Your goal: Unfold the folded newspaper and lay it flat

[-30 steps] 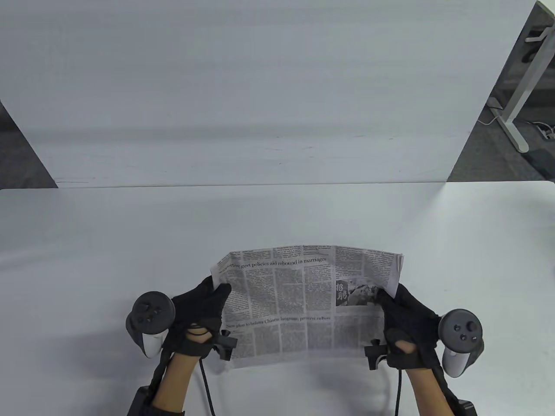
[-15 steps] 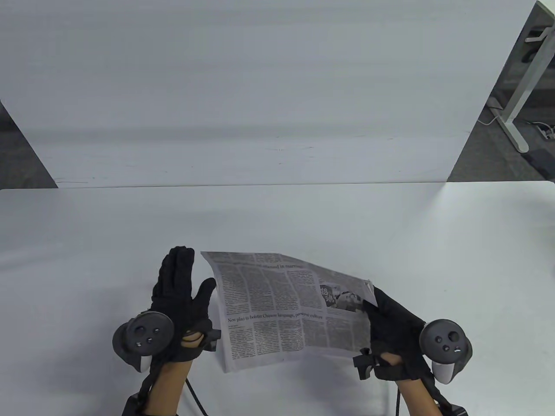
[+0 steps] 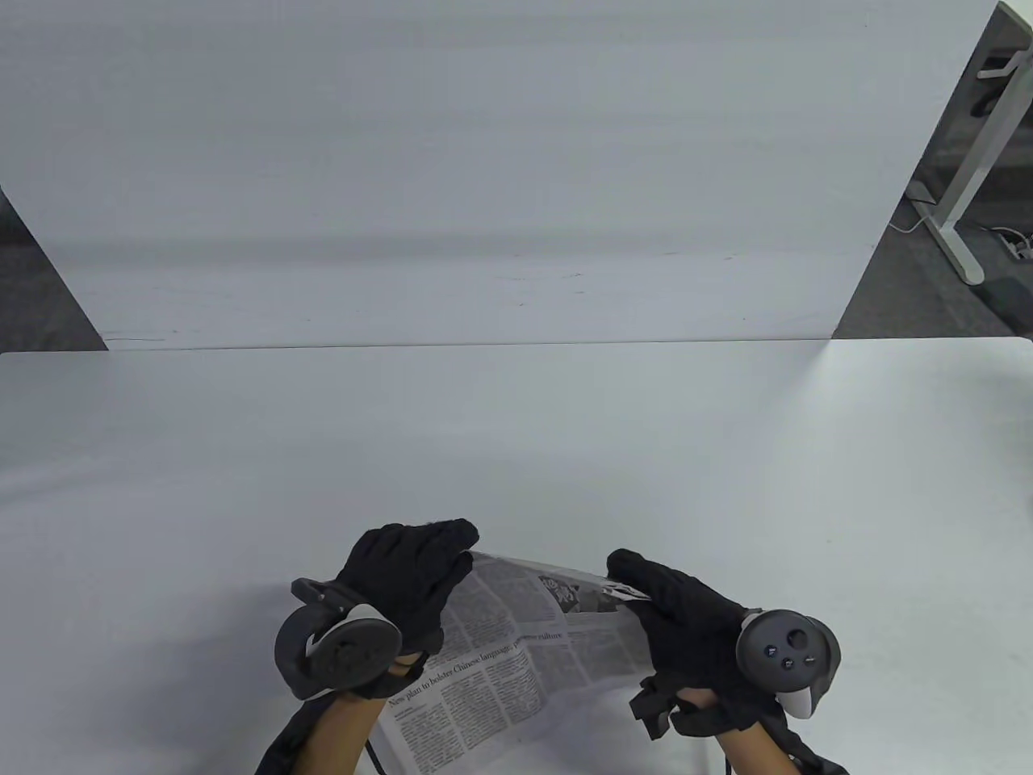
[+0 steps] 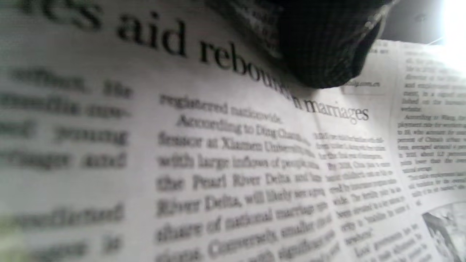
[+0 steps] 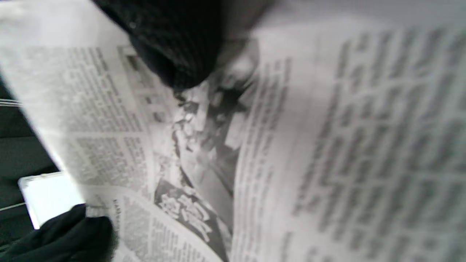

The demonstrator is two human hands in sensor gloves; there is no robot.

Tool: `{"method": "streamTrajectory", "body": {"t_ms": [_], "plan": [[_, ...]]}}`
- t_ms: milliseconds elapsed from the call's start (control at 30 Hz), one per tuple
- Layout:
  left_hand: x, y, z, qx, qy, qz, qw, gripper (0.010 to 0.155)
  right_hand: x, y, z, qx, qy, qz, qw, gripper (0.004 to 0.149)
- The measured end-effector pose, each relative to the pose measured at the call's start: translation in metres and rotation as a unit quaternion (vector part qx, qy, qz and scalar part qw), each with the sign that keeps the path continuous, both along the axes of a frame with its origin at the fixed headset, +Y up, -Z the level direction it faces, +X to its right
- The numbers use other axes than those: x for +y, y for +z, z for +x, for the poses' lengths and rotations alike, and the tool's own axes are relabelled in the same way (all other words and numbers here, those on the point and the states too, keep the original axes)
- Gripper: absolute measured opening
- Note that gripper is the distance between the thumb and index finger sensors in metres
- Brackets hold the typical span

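Both hands, left (image 3: 407, 581) and right (image 3: 686, 617), pinch the newspaper (image 3: 500, 654) top edge; spread them apart evenly, gently, avoiding tears.

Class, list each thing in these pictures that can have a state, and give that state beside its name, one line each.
newspaper: still folded, lifted and tilted between both hands, not flat.
left hand: grips the newspaper's far left edge, a fingertip on the headline.
right hand: grips the newspaper's far right edge beside the photo.
table: white top; whether the newspaper's near end touches it cannot be told.
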State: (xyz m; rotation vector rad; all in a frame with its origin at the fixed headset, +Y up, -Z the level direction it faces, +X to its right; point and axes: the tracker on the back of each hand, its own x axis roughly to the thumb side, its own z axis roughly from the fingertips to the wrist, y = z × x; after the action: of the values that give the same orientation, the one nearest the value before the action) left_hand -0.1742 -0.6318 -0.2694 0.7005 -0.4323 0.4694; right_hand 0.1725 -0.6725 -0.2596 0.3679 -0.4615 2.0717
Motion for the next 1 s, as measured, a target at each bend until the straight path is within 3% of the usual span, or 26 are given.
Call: {"method": "streamTrajectory", "body": {"t_ms": [133,267,400,533,633,767,900,933,1000], "plan": [[-0.006,-0.007,-0.014,0.021,0.048,-0.025,0.998,0.038,-0.001,-0.008,0.025,-0.091,0.063,-0.006,0.994,0.072],[-0.015,-0.015,-0.034,0.042,0.134,-0.061,0.988,0.038,-0.010,-0.013,0.055,-0.139,0.029,-0.032,0.989,0.088],[-0.026,-0.019,-0.047,0.047,0.228,-0.095,0.968,0.038,-0.025,-0.022,0.066,-0.112,-0.053,-0.089,0.988,0.101],[-0.038,-0.024,-0.052,0.048,0.304,-0.143,0.941,0.038,-0.042,-0.032,0.059,-0.023,-0.145,-0.154,0.977,0.105],[-0.048,-0.026,-0.051,0.056,0.346,-0.172,0.920,0.038,-0.050,-0.035,0.043,0.065,-0.179,-0.186,0.964,0.104],[-0.062,-0.028,-0.047,0.056,0.393,-0.227,0.889,0.038,-0.057,-0.033,0.024,0.098,-0.186,-0.216,0.954,0.097],[-0.076,-0.032,-0.045,0.059,0.418,-0.271,0.865,0.038,-0.069,-0.036,0.014,0.109,-0.223,-0.252,0.935,0.067],[-0.078,-0.033,-0.044,0.057,0.420,-0.279,0.862,0.038,-0.073,-0.038,0.012,0.120,-0.246,-0.265,0.925,0.057],[-0.082,-0.035,-0.042,0.047,0.428,-0.296,0.853,0.038,-0.079,-0.040,0.010,0.152,-0.283,-0.284,0.903,0.051]]}}
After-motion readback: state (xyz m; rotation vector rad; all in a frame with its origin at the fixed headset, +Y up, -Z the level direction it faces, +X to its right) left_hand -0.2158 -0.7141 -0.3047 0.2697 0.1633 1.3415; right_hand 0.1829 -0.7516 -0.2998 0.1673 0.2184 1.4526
